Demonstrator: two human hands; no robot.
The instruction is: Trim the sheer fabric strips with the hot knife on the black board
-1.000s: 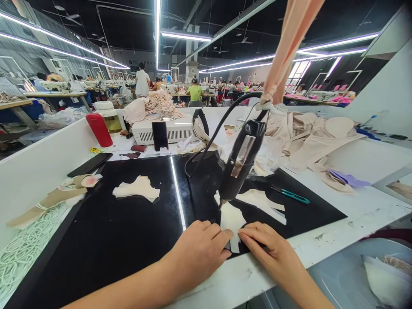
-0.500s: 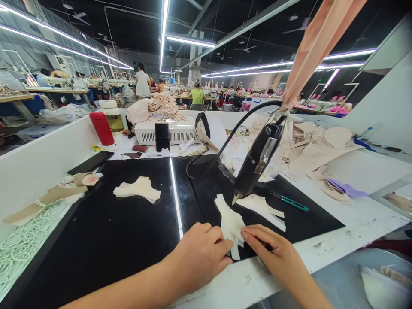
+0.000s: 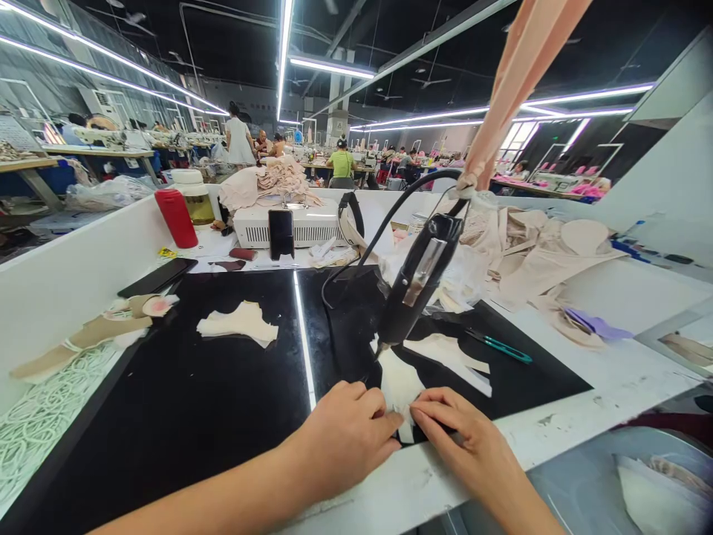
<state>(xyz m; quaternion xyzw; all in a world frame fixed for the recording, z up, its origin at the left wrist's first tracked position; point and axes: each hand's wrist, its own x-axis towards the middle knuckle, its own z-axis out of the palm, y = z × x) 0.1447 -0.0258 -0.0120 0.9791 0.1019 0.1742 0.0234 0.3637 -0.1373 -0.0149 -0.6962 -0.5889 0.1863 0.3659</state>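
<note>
A cream fabric piece [image 3: 398,377] lies near the front edge of the black mat [image 3: 183,416]. My left hand [image 3: 356,431] is closed on its near left edge, the fingers curled and partly hidden. From the other side, my right hand [image 3: 454,431] pinches the same piece between thumb and fingertips. Above its far end hangs a black handheld tool [image 3: 415,279] with a pointed metal tip, slung from a peach fabric strip [image 3: 512,82]. Just right of the held piece lies a stack of cream fabric pieces [image 3: 448,357], and farther right teal thread snips [image 3: 504,348].
Another cream fabric stack [image 3: 239,325] sits on the mat's left side. A black cable [image 3: 368,249] loops from the tool to the mat. Behind stand a phone [image 3: 281,234], a white machine [image 3: 317,227] and a red bottle [image 3: 176,218]. Beige garments [image 3: 551,245] are heaped right; green cords [image 3: 50,416] lie left.
The hanging tool has swung left and slightly down, its tip now over the far end of the held fabric piece. My right hand has shifted slightly left; both hands stay at the fabric.
</note>
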